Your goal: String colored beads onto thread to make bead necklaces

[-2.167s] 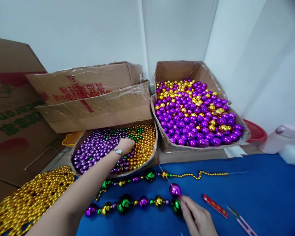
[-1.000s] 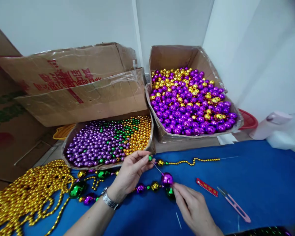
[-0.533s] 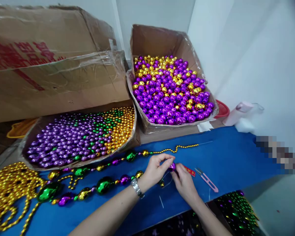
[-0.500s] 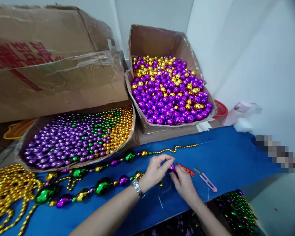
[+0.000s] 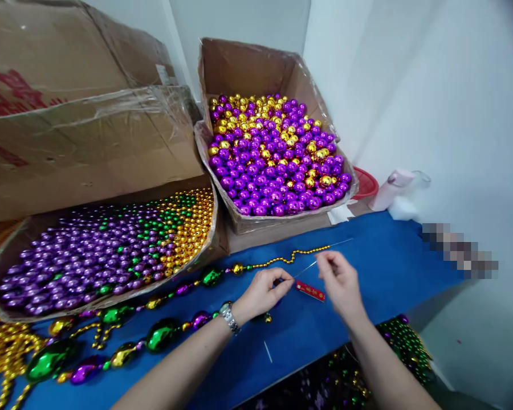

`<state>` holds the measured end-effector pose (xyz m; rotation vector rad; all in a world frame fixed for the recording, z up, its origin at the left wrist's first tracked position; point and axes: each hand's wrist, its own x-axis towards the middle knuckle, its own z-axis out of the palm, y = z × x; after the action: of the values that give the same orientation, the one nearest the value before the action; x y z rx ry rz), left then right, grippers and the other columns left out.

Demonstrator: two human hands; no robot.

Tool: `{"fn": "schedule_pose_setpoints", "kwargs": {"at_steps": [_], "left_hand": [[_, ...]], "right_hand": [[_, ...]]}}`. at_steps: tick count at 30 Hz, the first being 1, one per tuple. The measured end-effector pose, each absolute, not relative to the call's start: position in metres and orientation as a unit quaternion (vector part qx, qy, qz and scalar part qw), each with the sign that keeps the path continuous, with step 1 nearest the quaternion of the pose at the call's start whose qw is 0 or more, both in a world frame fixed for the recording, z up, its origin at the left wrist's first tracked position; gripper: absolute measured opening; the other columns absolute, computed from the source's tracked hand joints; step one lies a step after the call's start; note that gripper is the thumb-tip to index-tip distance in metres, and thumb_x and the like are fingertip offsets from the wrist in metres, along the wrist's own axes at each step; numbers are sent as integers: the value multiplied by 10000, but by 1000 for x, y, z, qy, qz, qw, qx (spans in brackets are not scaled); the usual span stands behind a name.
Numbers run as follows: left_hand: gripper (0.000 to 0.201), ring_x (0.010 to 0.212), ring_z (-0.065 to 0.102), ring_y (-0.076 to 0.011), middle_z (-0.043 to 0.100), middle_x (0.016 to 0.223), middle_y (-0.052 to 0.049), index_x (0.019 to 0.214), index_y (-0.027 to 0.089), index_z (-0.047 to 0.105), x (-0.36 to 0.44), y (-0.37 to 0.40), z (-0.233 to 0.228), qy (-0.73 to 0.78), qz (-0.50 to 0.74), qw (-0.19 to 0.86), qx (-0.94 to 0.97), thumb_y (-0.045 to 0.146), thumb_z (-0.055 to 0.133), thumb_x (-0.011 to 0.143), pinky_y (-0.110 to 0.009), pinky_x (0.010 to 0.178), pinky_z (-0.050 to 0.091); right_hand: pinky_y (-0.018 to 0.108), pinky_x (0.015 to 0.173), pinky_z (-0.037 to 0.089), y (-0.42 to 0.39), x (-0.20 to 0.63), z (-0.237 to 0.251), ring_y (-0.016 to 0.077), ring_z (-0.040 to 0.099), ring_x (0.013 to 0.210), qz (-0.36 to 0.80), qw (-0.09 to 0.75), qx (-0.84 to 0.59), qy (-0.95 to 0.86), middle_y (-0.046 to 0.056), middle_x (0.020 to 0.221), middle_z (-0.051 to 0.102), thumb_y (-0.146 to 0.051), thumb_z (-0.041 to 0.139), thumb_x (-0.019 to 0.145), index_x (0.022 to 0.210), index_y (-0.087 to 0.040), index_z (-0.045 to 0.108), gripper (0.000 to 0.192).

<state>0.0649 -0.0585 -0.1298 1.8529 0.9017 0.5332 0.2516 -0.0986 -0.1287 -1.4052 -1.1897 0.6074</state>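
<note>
My left hand (image 5: 267,293), wearing a metal watch on the wrist, is closed in a pinch on a thin thread (image 5: 303,270). Up and to the right, my right hand (image 5: 340,282) pinches the other end of that thread, which runs taut between the two hands. Whether its bright right end is a needle, I cannot tell. Beneath the left hand, a strand of large green, purple and gold beads (image 5: 162,335) stretches leftward over the blue cloth (image 5: 299,336). A red printed strip (image 5: 310,290) lies between the hands.
A carton (image 5: 239,225) of purple and gold beads stands behind; another carton (image 5: 220,228) of small beads is at left. A second bead strand (image 5: 212,277) ends in a gold chain (image 5: 282,260). Gold bead strands (image 5: 8,341) heap at left. A pink bottle (image 5: 391,188) stands back right.
My right hand has moved up and right from beside the left, drawing the thread out straight. The purple bead between the hands no longer shows there. The scissors are now hidden. The view has shifted.
</note>
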Motion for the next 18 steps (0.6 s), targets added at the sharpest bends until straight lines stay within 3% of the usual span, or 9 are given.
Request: {"fn": "schedule_pose_setpoints", "kwargs": {"at_steps": [4,8,12,18], "left_hand": [[274,580,513,-121,609,676,-4,784,153,629,62,-54,-130,371,194,498,759,364,475,869,-212,541,377],[244,654,520,-130,607,719,-4,755,158,614,59,-50,-126,355,185,509,762,343,492,859,-217,603,394],[250,655,531,-136,604,710,-12,758,155,593,53,-46,-121,348,169,535,751,347,478,870,-220,593,402],[231,807,560,-170,637,822,-52,775,151,593,50,-44,-97,337,216,650,646,349,524,870,-263,751,419]], "right_hand": [[171,475,381,-80,304,-135,64,455,505,253,622,-627,-394,-59,596,463,-440,529,891,864,-167,561,277],[199,499,450,-71,348,-156,70,528,549,263,610,-684,-301,-19,743,565,-409,517,916,959,-135,572,283],[336,722,533,-70,392,-179,158,620,852,253,555,-761,-220,58,1066,598,-332,530,925,1142,-146,543,286],[387,799,518,-81,446,-182,190,605,951,207,407,-858,-236,71,1144,577,-309,552,913,1168,-152,539,299]]}}
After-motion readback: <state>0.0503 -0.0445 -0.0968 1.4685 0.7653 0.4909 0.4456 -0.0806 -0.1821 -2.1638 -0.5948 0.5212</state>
